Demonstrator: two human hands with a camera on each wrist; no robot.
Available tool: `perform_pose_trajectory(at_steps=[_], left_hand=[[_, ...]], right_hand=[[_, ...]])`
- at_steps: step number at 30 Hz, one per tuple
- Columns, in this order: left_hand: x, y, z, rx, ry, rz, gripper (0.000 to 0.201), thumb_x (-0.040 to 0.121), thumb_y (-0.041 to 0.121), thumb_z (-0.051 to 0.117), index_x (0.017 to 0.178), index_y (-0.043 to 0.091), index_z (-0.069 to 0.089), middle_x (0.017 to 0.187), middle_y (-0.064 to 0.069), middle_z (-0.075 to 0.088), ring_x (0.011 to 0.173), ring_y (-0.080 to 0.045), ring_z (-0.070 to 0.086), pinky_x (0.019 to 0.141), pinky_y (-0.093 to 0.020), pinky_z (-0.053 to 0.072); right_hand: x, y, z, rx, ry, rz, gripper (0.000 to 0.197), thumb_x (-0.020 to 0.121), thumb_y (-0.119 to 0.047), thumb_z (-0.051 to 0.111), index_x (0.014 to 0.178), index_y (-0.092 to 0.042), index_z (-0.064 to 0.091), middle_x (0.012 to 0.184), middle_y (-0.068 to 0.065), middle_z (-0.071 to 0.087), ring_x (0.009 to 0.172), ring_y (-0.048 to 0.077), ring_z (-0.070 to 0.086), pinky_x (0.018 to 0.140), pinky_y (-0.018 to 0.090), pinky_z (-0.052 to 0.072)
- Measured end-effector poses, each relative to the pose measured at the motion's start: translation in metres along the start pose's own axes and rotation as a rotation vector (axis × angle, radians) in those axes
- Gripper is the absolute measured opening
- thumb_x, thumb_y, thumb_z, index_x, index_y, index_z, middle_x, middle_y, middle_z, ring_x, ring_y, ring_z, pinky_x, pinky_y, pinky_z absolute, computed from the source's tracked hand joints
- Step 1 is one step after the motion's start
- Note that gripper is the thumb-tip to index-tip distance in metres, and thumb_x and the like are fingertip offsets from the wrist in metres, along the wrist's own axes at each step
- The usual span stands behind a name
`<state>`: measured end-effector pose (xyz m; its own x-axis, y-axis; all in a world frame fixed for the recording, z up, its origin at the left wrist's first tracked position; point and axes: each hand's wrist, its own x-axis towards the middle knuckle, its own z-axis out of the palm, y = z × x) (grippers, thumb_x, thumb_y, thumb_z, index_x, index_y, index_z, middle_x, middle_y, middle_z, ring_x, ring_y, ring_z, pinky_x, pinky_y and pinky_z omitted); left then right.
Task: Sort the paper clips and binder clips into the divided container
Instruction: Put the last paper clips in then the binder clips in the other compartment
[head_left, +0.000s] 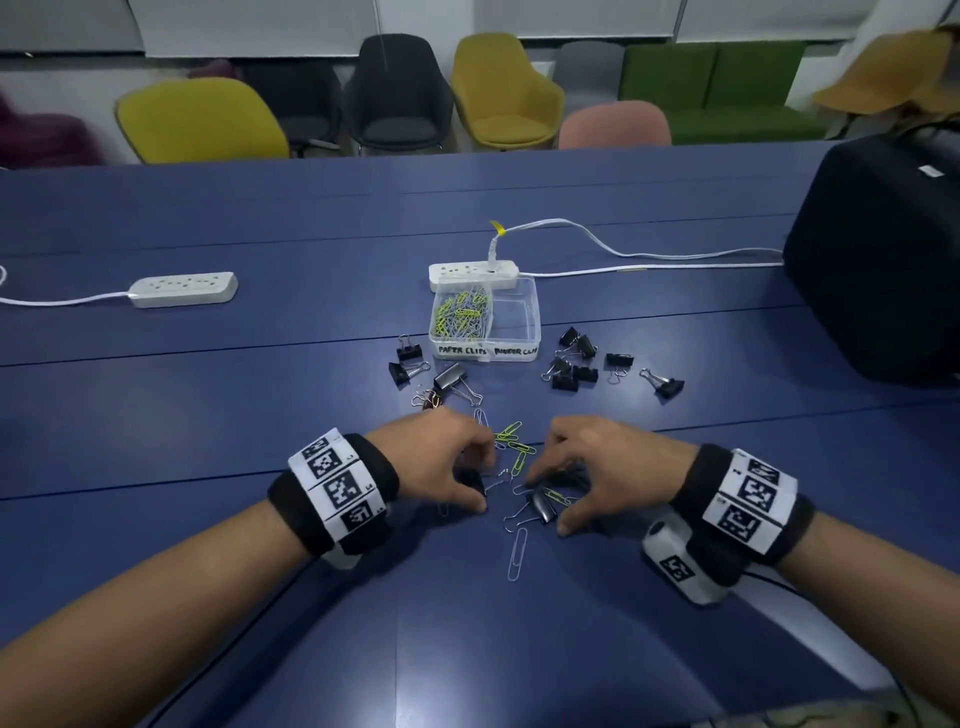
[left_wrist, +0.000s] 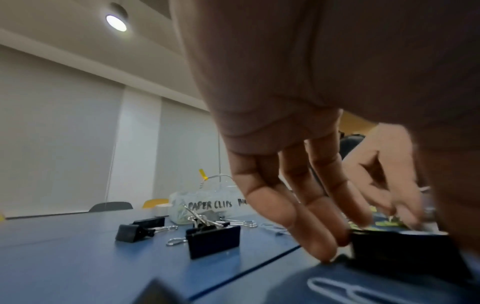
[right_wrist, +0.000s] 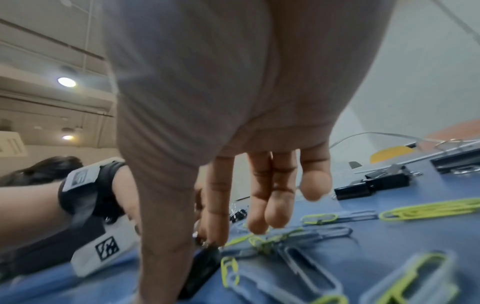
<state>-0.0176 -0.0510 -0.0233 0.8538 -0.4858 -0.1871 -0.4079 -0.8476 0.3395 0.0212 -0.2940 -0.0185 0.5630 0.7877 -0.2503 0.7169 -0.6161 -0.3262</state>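
A clear divided container (head_left: 535, 317) stands mid-table; its left compartment, labelled paper clips, holds several green and silver paper clips (head_left: 462, 312), and its right compartment looks bare. Both hands hover over a loose pile near me. My left hand (head_left: 480, 475) pinches a black binder clip (left_wrist: 389, 246) between fingertips and thumb. My right hand (head_left: 548, 499) pinches another black binder clip (right_wrist: 205, 265) between thumb and index finger. Green paper clips (head_left: 511, 434) lie between the hands, and a large silver paper clip (head_left: 517, 553) lies nearer me.
Black binder clips lie left (head_left: 415, 364) and right (head_left: 576, 364) of the container. Behind it sits a white power strip (head_left: 472, 270) with a cable; a second strip (head_left: 184, 288) is far left. A black bag (head_left: 883, 260) stands at the right.
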Motion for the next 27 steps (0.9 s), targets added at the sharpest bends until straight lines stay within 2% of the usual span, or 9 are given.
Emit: perform_pose_trajectory(at_steps=[5,8,11,13,16,18,20,23,27], left_hand=[[-0.005,-0.014,-0.022,-0.139,0.067,-0.103,0.030,0.067,0.035,0.079,0.090,0.027,0.061,0.082,0.012,0.067,0.071,-0.006,0.064,0.069,-0.026,0.054],[-0.011,-0.038,-0.039,-0.070,0.172,-0.242,0.028,0.067,0.033,0.079,0.087,0.027,0.061,0.079,0.016,0.063,0.071,-0.006,0.062,0.070,-0.029,0.053],[-0.014,-0.058,-0.045,0.021,0.167,-0.353,0.026,0.070,0.030,0.080,0.089,0.028,0.063,0.086,0.014,0.061,0.077,-0.011,0.059,0.070,-0.027,0.047],[-0.013,-0.065,-0.041,0.041,0.131,-0.398,0.025,0.072,0.029,0.080,0.091,0.028,0.063,0.093,0.010,0.062,0.081,-0.013,0.058,0.071,-0.027,0.045],[-0.015,-0.067,-0.033,0.085,0.109,-0.431,0.024,0.075,0.034,0.077,0.093,0.031,0.061,0.103,0.009,0.057,0.087,-0.014,0.056,0.074,-0.028,0.046],[-0.021,-0.062,-0.030,0.145,0.153,-0.399,0.024,0.075,0.039,0.075,0.093,0.033,0.060,0.102,0.011,0.052,0.090,-0.014,0.056,0.074,-0.028,0.046],[-0.027,-0.052,-0.028,0.142,0.189,-0.309,0.021,0.075,0.039,0.073,0.092,0.033,0.061,0.095,0.015,0.055,0.083,-0.011,0.058,0.070,-0.027,0.047],[-0.032,-0.034,-0.020,-0.036,0.028,-0.209,0.022,0.073,0.038,0.076,0.089,0.031,0.064,0.077,0.014,0.065,0.067,-0.002,0.060,0.066,-0.025,0.052],[-0.022,-0.028,-0.008,-0.127,-0.152,-0.143,0.021,0.075,0.034,0.079,0.090,0.027,0.066,0.073,0.013,0.069,0.064,0.001,0.062,0.069,-0.025,0.054]], right_hand=[[0.009,-0.006,-0.007,-0.029,0.012,-0.046,0.039,0.067,-0.053,0.078,0.101,-0.037,0.071,0.092,-0.012,0.050,0.089,0.007,0.052,0.081,0.032,0.049],[0.015,0.008,-0.031,0.045,0.184,0.040,0.030,0.068,-0.056,0.076,0.092,-0.038,0.072,0.086,-0.012,0.058,0.079,0.003,0.055,0.075,0.026,0.049],[0.029,0.035,-0.046,0.010,0.319,0.274,0.032,0.071,-0.051,0.074,0.099,-0.035,0.070,0.082,-0.013,0.064,0.079,0.009,0.060,0.070,0.027,0.049],[0.039,0.048,-0.044,-0.061,0.279,0.382,0.036,0.072,-0.048,0.074,0.104,-0.031,0.069,0.085,-0.011,0.066,0.085,0.015,0.062,0.070,0.026,0.045],[0.042,0.055,-0.036,-0.050,0.213,0.429,0.049,0.073,-0.046,0.074,0.118,-0.031,0.063,0.092,-0.009,0.067,0.090,0.017,0.061,0.076,0.029,0.049],[0.034,0.058,-0.034,0.017,0.226,0.422,0.054,0.073,-0.045,0.075,0.123,-0.034,0.058,0.090,-0.014,0.065,0.087,0.014,0.060,0.079,0.031,0.050],[0.020,0.060,-0.035,0.046,0.255,0.405,0.036,0.074,-0.040,0.074,0.107,-0.037,0.062,0.082,-0.017,0.062,0.079,0.010,0.060,0.080,0.032,0.052],[-0.011,0.059,-0.033,-0.055,0.197,0.468,0.009,0.076,-0.028,0.061,0.083,-0.033,0.063,0.077,-0.016,0.063,0.077,0.012,0.060,0.071,0.026,0.047],[-0.036,0.052,-0.021,-0.214,0.034,0.596,0.008,0.075,-0.027,0.057,0.079,-0.028,0.065,0.086,-0.008,0.067,0.078,0.018,0.059,0.068,0.025,0.042]])
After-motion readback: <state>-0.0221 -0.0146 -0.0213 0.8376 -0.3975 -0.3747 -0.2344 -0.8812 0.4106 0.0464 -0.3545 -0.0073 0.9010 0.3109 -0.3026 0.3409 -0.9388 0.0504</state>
